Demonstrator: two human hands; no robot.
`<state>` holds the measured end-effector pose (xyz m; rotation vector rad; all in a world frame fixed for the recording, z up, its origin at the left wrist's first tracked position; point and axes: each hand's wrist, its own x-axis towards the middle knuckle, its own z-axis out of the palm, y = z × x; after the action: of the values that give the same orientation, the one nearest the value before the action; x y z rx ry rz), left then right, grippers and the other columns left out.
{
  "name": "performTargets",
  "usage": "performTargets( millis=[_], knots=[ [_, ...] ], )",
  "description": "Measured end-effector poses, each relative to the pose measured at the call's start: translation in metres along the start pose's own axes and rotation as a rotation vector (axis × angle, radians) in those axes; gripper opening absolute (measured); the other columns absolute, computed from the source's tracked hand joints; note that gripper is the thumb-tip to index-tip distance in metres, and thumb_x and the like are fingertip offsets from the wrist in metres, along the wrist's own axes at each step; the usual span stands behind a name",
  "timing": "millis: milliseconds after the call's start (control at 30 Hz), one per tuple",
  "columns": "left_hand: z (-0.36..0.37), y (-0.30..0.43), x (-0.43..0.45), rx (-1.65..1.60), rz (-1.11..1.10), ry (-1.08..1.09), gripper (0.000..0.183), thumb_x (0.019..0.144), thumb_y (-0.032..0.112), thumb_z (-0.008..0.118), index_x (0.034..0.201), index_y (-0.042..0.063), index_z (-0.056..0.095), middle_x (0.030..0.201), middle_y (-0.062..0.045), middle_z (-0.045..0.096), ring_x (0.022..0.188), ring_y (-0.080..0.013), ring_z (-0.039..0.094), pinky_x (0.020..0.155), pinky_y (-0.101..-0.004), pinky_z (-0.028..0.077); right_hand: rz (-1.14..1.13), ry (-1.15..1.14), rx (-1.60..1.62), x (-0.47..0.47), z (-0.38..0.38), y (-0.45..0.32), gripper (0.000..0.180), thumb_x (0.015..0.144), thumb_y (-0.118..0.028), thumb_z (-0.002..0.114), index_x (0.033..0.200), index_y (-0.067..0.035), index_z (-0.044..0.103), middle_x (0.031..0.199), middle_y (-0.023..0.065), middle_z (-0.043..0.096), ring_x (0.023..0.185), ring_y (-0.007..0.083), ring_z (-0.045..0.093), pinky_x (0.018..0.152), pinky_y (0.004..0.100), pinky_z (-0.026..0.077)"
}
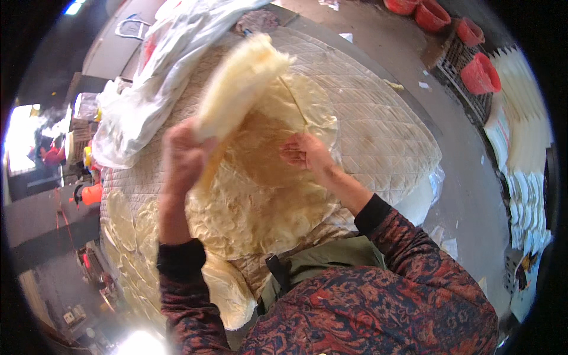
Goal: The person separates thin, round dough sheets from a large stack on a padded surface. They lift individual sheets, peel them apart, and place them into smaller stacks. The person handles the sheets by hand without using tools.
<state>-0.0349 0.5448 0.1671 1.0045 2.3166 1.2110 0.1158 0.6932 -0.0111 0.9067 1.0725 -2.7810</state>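
My left hand (184,155), blurred by motion, grips a raised, folded, pale yellow soft sheet (244,80). My right hand (306,153) is to the right of it, over the pile, its fingers curled at the lower end of a thin dark stick (293,100) that points up and away. Below both hands lies a broad stack of thin, wrinkled, roughly round pale yellow sheets (266,213), with a browner patch in the middle. What the sheets are made of cannot be told. The stack rests on a quilted beige cover (381,133).
Clear plastic sheeting (137,102) is heaped at the upper left. More thin pale sheets (128,248) overlap at the lower left, and a pale bundle (228,288) lies near my lap. Red buckets (480,73), a dark crate (461,57) and stacked pale sheets (523,133) stand across the floor.
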Motion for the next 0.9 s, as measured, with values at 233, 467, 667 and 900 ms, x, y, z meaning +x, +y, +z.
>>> performTargets(
  millis=[233,467,667,900],
  knots=[
    [-0.108,0.045,-0.100,-0.403,-0.251,0.403,0.046,0.075,0.000,0.064,0.119,-0.002,0.055,0.109,-0.012,0.064,0.096,-0.0205,0.063,0.083,-0.0321,0.051,-0.109,-0.245,0.109,-0.016,0.034,0.017,0.065,0.087,-0.041,0.062,0.136,-0.007,0.038,0.130,0.0088,0.050,0.120,0.0207,0.047,0.101,0.0362,0.036],
    [-0.008,-0.115,-0.252,-0.855,-0.662,0.678,0.045,0.076,-0.001,0.069,0.118,-0.001,0.051,0.106,-0.011,0.061,0.096,-0.0225,0.060,0.085,-0.0347,0.051,-0.221,-0.140,-0.087,-0.057,-0.018,0.030,0.044,0.088,-0.024,0.063,0.123,-0.001,0.049,0.119,0.0099,0.056,0.100,0.0154,0.057,0.084,0.0303,0.047],
    [0.079,-0.162,-0.274,-0.997,-0.719,0.690,0.034,0.086,0.006,0.058,0.118,-0.003,0.049,0.107,-0.011,0.058,0.094,-0.0239,0.059,0.082,-0.0393,0.050,-0.202,0.314,-0.555,-0.044,-0.044,0.062,0.042,0.092,-0.029,0.056,0.120,0.000,0.045,0.113,0.0102,0.055,0.099,0.0196,0.054,0.085,0.0348,0.045],
    [0.086,-0.163,-0.271,-0.591,-0.770,0.809,0.032,0.081,0.003,0.054,0.112,-0.003,0.047,0.099,-0.008,0.055,0.083,-0.0186,0.055,0.074,-0.0301,0.047,-0.402,0.490,-0.848,-0.033,-0.037,0.082,0.042,0.079,-0.020,0.052,0.115,0.001,0.050,0.106,0.0221,0.061,0.099,0.0340,0.059,0.087,0.0403,0.044]
  ],
)
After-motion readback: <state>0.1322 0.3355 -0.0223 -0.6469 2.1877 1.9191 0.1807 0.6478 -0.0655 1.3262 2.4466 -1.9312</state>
